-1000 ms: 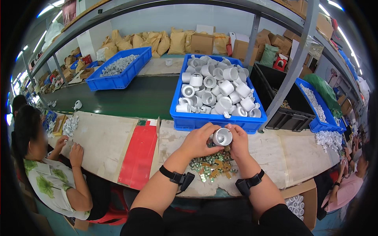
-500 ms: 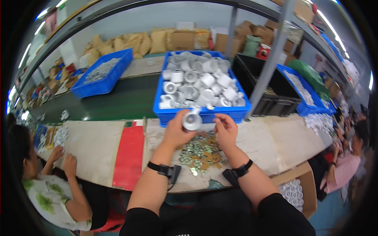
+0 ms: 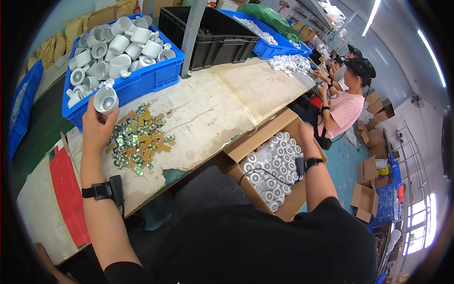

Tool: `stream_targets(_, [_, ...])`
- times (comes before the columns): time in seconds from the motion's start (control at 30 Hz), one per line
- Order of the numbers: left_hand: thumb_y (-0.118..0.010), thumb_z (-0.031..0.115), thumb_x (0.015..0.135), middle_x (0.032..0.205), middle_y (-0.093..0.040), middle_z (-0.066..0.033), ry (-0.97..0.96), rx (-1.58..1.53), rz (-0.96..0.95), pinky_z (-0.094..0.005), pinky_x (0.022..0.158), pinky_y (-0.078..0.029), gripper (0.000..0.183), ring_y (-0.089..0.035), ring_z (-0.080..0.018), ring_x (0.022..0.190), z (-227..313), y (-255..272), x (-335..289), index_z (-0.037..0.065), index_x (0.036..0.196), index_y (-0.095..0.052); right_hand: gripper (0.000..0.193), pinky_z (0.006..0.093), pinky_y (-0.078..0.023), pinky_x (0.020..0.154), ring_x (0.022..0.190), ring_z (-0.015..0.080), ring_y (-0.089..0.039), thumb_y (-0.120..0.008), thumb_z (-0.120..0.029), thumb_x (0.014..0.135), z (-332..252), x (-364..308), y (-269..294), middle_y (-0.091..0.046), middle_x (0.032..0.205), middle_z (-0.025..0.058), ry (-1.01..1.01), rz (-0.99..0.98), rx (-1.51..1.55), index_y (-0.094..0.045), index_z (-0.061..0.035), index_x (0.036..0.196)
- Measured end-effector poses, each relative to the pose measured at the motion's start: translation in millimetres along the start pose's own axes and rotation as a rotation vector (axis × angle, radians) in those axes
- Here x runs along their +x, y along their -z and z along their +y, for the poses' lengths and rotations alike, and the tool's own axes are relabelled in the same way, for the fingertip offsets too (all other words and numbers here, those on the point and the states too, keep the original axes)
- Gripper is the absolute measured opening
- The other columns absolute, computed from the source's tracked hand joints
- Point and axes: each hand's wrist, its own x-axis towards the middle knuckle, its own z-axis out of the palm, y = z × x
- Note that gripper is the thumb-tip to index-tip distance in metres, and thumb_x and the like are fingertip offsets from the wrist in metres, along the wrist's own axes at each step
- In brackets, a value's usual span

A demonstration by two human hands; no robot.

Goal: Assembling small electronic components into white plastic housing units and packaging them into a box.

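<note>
While the left hand point(image 3: 98, 124) holds a white cup-shaped part point(image 3: 105, 100) by its side, the part's open, ribbed mouth faces up toward the wearer. That grip is curled closely around the part, thumb on the right. The part is on the left of the scene, in front of a large blue bin point(image 3: 161, 76) heaped with similar white pieces, and just beside a loose pile of small green and tan pieces point(image 3: 141, 138) on the worktop point(image 3: 208, 102).

Well apart on the right, the right hand point(image 3: 306, 133) is at the right side of a cardboard box point(image 3: 257, 135) filled with white round parts point(image 3: 274, 170). Its fingers seem turned away and blurred, so I cannot tell how open that grip is or whether it has hold of anything.

Farther off stand a black crate point(image 3: 231, 49) and, to its right, a second blue bin point(image 3: 274, 50). A red sheet point(image 3: 67, 189) lies at the near left; a person in a pink top point(image 3: 347, 111) sits at the far right.
</note>
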Motion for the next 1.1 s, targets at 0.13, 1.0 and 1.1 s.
stream_targets(0.13, [-0.083,0.018,0.09,0.088,-0.072,-0.0031,0.095,0.101,-0.014,-0.0264,0.058,-0.042,0.049,-0.052,-0.007,0.063,0,25,-26,0.002,0.132,-0.063,0.084,0.0499,-0.055,0.105,0.125,0.043,-0.067,-0.084,-0.049,0.086,-70,-131,-46,-0.07,0.134,0.0266,-0.384,-0.711,0.382,-0.057,-0.0079,0.153])
stream_targets(1.0, [-0.087,0.019,0.087,0.101,-0.079,-0.0076,0.183,-0.031,0.008,-0.0271,0.07,-0.054,0.05,-0.07,-0.0091,0.08,4,24,-21,0.0,0.129,-0.067,0.106,0.0698,-0.044,0.107,0.119,0.0493,-0.065,-0.086,-0.06,0.069,-242,-172,-20,-0.05,0.145,0.0256,0.099,-0.579,0.322,-0.045,-0.0003,0.146])
stream_targets(1.1, [-0.088,0.022,0.086,0.099,-0.08,-0.0085,0.188,0.02,-0.056,-0.0282,0.071,-0.055,0.054,-0.072,-0.0115,0.079,11,28,-19,0.002,0.131,-0.067,0.095,0.0584,-0.058,0.09,0.11,0.051,-0.068,-0.085,-0.054,0.07,-242,-178,-14,-0.05,0.142,0.0282,0.096,-0.472,0.457,-0.048,-0.0059,0.144])
